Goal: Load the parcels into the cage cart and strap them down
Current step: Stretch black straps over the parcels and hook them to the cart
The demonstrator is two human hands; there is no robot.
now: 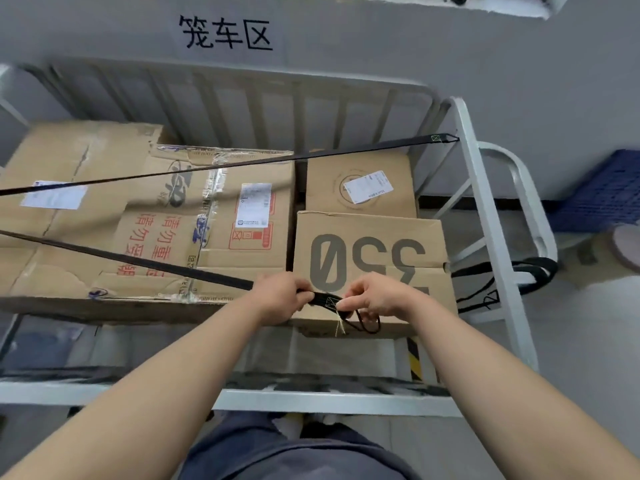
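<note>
Left grip (pixel 282 296) and right grip (pixel 373 295) both pinch the black webbing strap (pixel 138 260); likely limp and light, best held near its stitched end.

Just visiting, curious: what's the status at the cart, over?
Left hand and right hand grip near strap end. Parcels loaded in cart; far strap stretched across. Nothing blocking.

A parcel depot or warehouse: black wall lettering (pixel 225 34) at upper centre marks a cage-cart area, above a grey metal cage cart (pixel 485 202) holding labelled brown cardboard parcels (pixel 221 209).
</note>
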